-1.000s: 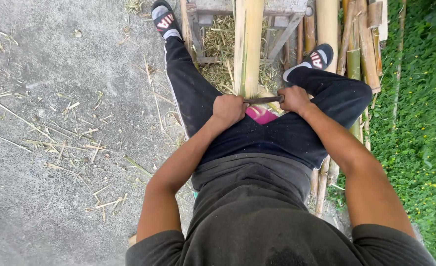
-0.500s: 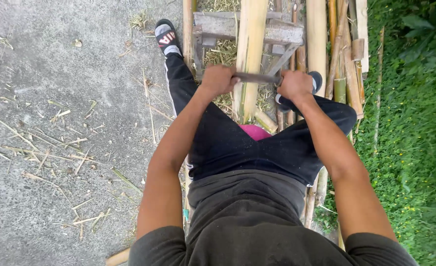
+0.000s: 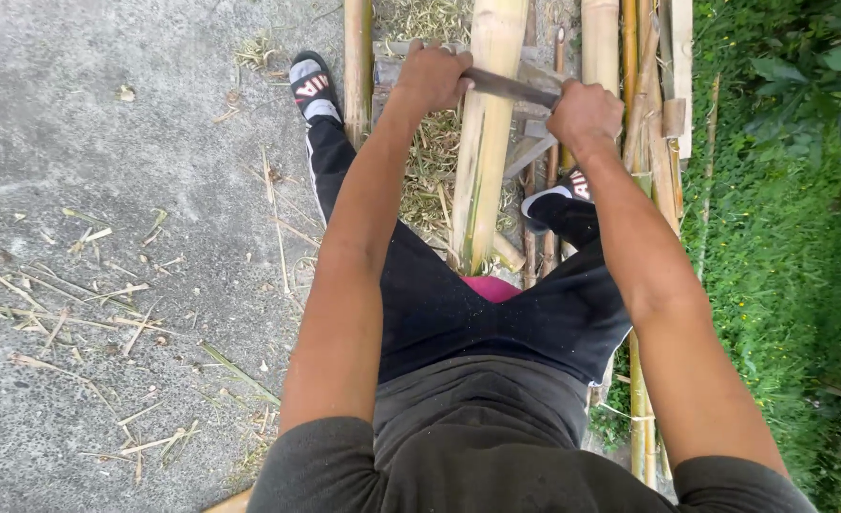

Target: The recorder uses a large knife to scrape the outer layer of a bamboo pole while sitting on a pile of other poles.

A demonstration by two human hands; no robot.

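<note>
Both hands held a blade across a thick bamboo pole.

I saw my left hand [image 3: 430, 76] and right hand [image 3: 584, 114] each wrapped tight on one end of the dark blade [image 3: 510, 87]. The blade lay flat across the yellow bamboo pole [image 3: 485, 133], between my two fists. The pole ran down between my legs. More bamboo poles [image 3: 629, 114] lay beside the green grass [image 3: 781, 237].

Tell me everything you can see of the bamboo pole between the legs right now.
The bamboo pole is thick, pale yellow with a green streak, and looks scraped. It runs lengthwise from between the knees away from the person. A dark blade lies across it, gripped by the left hand and right hand. Shavings lie beneath it.
</note>
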